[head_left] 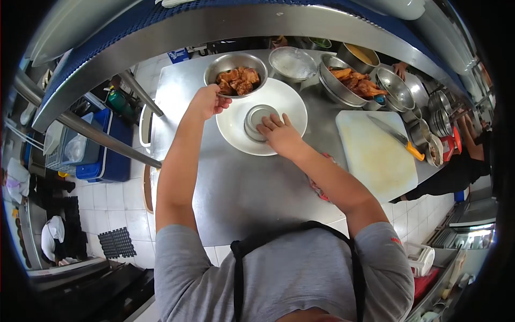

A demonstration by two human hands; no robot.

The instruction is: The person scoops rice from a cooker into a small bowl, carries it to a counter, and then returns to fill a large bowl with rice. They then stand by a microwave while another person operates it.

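Note:
My left hand grips the near rim of a metal bowl that holds pieces of browned meat. Below and to the right of that bowl lies a large round white plate. A small round metal dish sits at the middle of the plate. My right hand rests on the dish's right side with its fingers apart. Whether the dish is upright or turned over, I cannot tell.
Right of the plate, a white cutting board bears a knife with an orange handle. Behind it stand a bowl of cooked meat, a covered container and several metal bowls. A metal shelf spans overhead. Other people stand at both sides.

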